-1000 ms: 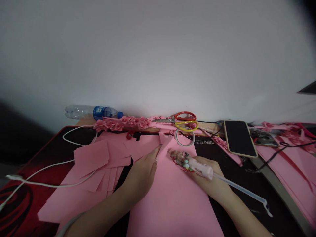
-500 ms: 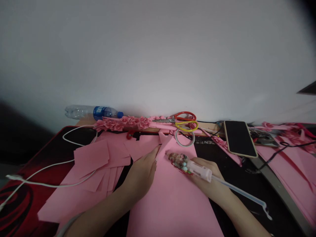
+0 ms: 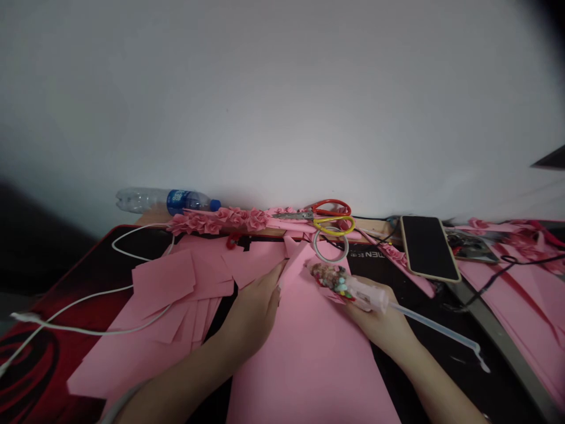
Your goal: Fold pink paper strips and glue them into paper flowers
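Observation:
A long pink paper sheet [image 3: 309, 371] lies in front of me, its far left part folded or curled up. My left hand [image 3: 251, 315] is closed on that raised edge, fingers together along it. In my right hand [image 3: 391, 324] is a hot glue gun [image 3: 364, 292], its front covered with coloured bits and pointing left over the sheet. From its back sticks a long translucent glue stick [image 3: 436, 324] with a bent end. The gun's nozzle is close to the raised paper; I cannot tell if it touches. A tape roll [image 3: 330, 259] rests just beyond the sheet.
Scissors [image 3: 333, 226], pink paper roses [image 3: 220, 221] and a plastic bottle [image 3: 176, 201] lie along the wall. Cut pink squares [image 3: 163, 277] and a white cable [image 3: 88, 331] are at left. A phone [image 3: 429, 247] and more pink paper [image 3: 525, 306] are at right.
My right hand has shifted slightly right with the hot glue gun, its nozzle moving away from my left fingers. The left hand stays almost still on the paper.

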A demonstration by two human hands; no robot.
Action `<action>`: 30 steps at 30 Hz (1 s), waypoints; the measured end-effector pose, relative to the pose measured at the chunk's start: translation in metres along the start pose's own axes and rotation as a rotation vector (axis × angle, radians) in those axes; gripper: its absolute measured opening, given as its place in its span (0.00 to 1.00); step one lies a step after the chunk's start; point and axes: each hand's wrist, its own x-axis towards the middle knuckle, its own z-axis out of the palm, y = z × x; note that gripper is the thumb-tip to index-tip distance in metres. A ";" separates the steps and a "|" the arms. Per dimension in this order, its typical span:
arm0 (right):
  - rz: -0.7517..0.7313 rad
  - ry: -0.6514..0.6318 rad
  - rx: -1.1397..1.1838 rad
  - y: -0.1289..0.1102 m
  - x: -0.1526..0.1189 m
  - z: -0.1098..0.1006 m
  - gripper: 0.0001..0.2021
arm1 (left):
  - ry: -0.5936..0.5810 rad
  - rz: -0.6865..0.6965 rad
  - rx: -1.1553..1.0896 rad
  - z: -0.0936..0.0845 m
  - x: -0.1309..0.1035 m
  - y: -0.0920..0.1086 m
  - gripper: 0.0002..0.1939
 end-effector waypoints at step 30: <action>-0.029 0.036 0.012 0.005 0.001 0.000 0.06 | -0.032 -0.074 -0.109 0.002 -0.001 0.000 0.24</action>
